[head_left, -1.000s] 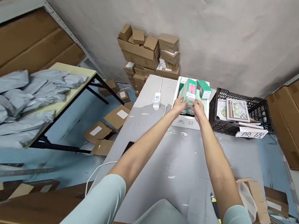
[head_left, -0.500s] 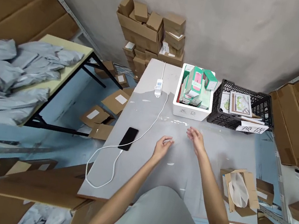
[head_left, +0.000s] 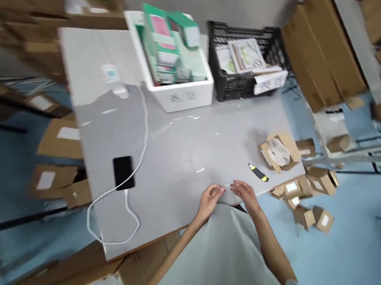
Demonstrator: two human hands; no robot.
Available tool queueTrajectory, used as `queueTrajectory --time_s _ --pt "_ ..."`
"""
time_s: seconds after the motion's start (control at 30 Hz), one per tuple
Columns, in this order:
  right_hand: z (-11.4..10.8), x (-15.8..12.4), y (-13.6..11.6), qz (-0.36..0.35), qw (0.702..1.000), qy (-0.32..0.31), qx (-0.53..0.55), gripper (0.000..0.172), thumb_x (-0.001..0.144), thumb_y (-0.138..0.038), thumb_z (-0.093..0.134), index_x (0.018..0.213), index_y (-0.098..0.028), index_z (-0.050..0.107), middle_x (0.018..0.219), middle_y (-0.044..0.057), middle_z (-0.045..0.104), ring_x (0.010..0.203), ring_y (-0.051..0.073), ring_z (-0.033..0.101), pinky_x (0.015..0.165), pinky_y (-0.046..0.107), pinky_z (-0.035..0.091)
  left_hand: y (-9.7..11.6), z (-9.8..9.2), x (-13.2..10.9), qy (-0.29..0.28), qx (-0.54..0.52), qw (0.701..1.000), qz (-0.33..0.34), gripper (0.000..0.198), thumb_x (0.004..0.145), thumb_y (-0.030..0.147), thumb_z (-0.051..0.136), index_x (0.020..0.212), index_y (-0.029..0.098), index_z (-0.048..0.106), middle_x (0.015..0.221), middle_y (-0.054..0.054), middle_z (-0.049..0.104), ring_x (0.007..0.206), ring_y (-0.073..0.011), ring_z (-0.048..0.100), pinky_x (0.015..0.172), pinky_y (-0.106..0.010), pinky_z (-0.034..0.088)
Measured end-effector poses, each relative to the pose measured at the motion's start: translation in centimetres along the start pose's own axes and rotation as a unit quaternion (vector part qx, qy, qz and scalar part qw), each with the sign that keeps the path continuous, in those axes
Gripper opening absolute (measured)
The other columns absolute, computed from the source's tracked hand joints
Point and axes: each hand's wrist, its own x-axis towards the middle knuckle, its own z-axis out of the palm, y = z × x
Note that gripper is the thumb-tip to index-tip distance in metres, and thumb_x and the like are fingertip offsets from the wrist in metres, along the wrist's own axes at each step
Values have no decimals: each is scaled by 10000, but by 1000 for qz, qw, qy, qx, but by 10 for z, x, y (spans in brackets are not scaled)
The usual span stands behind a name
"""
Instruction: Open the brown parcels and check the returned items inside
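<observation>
My left hand [head_left: 210,201] is closed in a pinch close to the table's near edge. A tiny whitish bit [head_left: 227,185] shows at its fingertips, too small to name. Just to the right, my right hand [head_left: 244,194] has its fingers stretched out, their tips close to that bit. Beneath both hands lies the grey tabletop [head_left: 180,160]. Right of them on the table is a black and yellow utility knife [head_left: 258,172]. Beyond it stands an opened small carton [head_left: 279,151] with pale wrapping inside.
A white foam box [head_left: 187,97] of green and pink packages stands at the back. Beside it is a black crate [head_left: 229,90] with picture cards and a handwritten sign. A phone [head_left: 123,172] on a white cable lies to the left. Cartons [head_left: 304,216] cover the floor at right.
My view has swung to the right. Both hands have come closer together and nearer to my body. The left fingers now pinch at the small whitish bit. The utility knife has become visible.
</observation>
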Motion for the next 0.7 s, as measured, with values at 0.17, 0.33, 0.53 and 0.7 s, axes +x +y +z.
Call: queueTrajectory --time_s 0.17,0.33,0.53,0.7 --pt "-88 -37 -4 -46 988 140 52 719 684 -793 965 1108 -225 842 1189 166 895 1124 355 862 1170 606 611 15 51 16 -66 27 997 31 702 735 845 960 966 243 683 1054 -59 801 1094 -276 822 1205 -526 611" --pt "-169 -17 -6 -103 958 261 57 820 686 -841 903 1190 -205 784 1238 188 852 1126 337 811 1078 544 630 31 95 44 -64 67 993 77 664 774 803 943 977 235 664 1085 -69 777 1081 -264 810 1163 -530 631" --pt "-221 82 -15 -100 945 311 22 838 761 -890 770 1256 -225 648 1318 148 764 1167 291 730 1017 443 625 54 156 128 -27 177 975 130 585 824 623 935 1187 219 717 1292 -139 785 1150 -268 789 1057 -461 664" --pt "-239 126 -17 -44 965 250 -70 514 845 -628 810 1109 -239 601 1196 147 793 1099 311 764 1054 434 617 75 235 211 63 371 921 103 574 959 347 850 1476 193 655 1517 -209 751 1360 -316 771 1113 -431 646"
